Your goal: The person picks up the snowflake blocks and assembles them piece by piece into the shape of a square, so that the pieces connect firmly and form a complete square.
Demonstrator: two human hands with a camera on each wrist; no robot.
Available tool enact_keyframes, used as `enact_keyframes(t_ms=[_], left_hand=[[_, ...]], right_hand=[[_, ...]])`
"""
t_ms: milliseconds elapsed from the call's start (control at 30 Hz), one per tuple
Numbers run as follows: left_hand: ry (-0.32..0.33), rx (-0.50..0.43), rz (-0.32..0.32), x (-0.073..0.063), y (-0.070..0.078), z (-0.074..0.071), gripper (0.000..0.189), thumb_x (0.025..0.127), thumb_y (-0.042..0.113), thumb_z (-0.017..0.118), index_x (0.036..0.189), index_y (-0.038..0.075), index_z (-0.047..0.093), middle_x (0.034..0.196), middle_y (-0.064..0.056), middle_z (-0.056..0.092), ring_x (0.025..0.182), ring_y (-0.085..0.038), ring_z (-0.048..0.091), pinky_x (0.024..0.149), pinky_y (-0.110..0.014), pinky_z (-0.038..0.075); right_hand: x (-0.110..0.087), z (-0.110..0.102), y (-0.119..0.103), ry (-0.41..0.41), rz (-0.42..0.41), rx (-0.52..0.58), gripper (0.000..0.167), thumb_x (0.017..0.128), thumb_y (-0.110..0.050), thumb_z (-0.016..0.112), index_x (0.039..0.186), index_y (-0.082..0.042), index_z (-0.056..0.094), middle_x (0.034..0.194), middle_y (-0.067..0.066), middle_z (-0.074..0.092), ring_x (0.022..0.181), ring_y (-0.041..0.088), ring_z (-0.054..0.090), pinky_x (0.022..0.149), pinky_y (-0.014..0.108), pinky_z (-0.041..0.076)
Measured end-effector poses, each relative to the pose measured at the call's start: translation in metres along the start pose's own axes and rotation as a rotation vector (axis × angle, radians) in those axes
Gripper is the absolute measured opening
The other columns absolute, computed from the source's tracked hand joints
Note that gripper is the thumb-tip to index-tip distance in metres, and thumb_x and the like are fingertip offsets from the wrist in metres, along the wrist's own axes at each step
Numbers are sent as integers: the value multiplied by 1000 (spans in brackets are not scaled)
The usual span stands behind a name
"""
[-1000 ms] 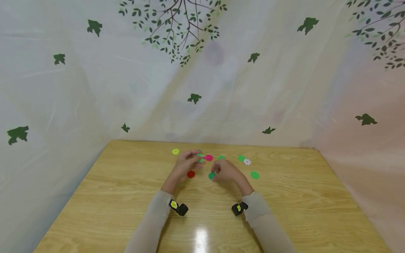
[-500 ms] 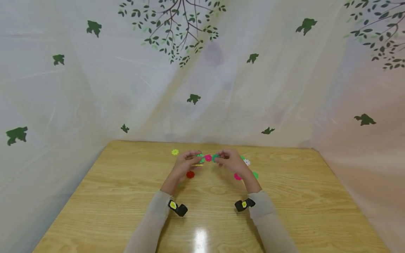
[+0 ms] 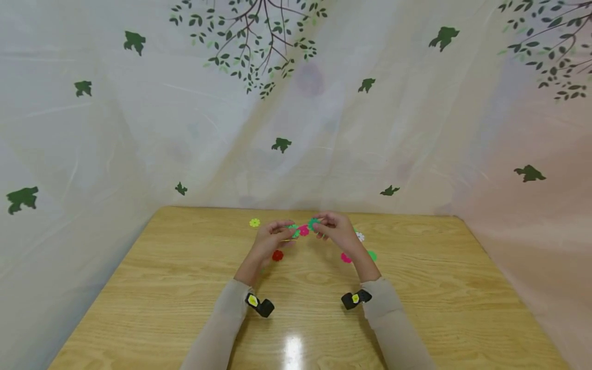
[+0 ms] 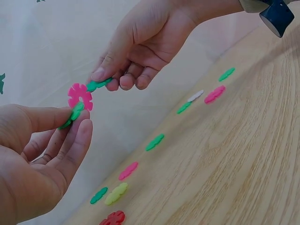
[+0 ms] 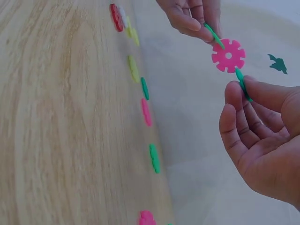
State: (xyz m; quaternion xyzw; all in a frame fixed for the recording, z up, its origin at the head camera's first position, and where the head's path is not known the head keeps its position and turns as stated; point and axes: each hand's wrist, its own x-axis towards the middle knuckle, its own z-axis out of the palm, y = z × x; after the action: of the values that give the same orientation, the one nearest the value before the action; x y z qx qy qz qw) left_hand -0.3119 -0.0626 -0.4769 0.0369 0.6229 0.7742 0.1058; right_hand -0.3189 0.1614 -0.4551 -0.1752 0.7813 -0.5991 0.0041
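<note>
In the head view my left hand (image 3: 270, 239) and right hand (image 3: 339, 234) face each other above the far part of the table. Between left thumb and fingers is a light green notched plastic disc (image 4: 73, 115). A pink notched disc (image 5: 220, 56) with a central hole is joined to it, standing edgewise across it. My right thumb and forefinger pinch a darker green notched disc (image 4: 97, 85), its edge right at the pink disc's opposite rim. The right wrist view shows the three discs in a row, the green ones seen nearly edge-on.
Loose notched discs lie on the wooden table (image 3: 296, 303): a red one (image 3: 277, 255), a yellow one (image 3: 255, 222), a pink one (image 3: 346, 258), a white one (image 3: 360, 236), a green one (image 3: 372, 255) and several others. A printed cloth (image 3: 222, 128) hangs behind the table's far edge.
My right hand has brought the darker green disc up and away from me to the pink disc, then raised it slightly. My left hand stays nearly in place, holding its disc.
</note>
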Motion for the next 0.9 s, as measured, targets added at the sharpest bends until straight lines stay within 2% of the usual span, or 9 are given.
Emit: enact_keyframes(t_ms=[167, 333, 567, 767, 900], left_hand=[[5, 20, 20, -1, -1, 1, 36, 95, -2, 67, 128, -13, 59, 89, -1, 66, 80, -11, 70, 96, -47, 58], [7, 19, 36, -3, 0, 4, 37, 94, -3, 67, 129, -15, 58, 85, 1, 67, 77, -10, 71, 95, -48, 58], [19, -30, 65, -5, -2, 7, 38, 93, -6, 67, 128, -18, 57, 81, 3, 67, 74, -8, 72, 83, -32, 62], [31, -66, 86, -4, -4, 11, 36, 92, -10, 66, 126, -20, 57, 79, 2, 67, 72, -8, 72, 75, -25, 62], [16, -84, 83, -1, -7, 13, 37, 92, -12, 64, 127, -22, 55, 78, 2, 67, 71, -9, 71, 73, -24, 62]], right_hand=[[-1, 0, 1, -9, -22, -17, 29, 97, -10, 69, 123, 4, 69, 94, 29, 70, 76, 37, 69, 66, 38, 58], [-1, 2, 2, 32, -39, 27, 26, 96, -7, 71, 119, 5, 69, 93, 26, 71, 72, 24, 69, 66, 35, 59], [0, 6, 6, 112, -60, 106, 22, 93, -3, 73, 109, 11, 71, 88, 25, 71, 67, 13, 67, 64, 25, 58], [0, 6, 8, 120, -40, 129, 21, 93, -4, 73, 110, 10, 72, 92, 26, 72, 68, 8, 68, 66, 24, 59], [-1, 2, 6, 100, -29, 139, 22, 94, -4, 72, 110, 11, 72, 92, 20, 74, 69, 8, 68, 67, 25, 59]])
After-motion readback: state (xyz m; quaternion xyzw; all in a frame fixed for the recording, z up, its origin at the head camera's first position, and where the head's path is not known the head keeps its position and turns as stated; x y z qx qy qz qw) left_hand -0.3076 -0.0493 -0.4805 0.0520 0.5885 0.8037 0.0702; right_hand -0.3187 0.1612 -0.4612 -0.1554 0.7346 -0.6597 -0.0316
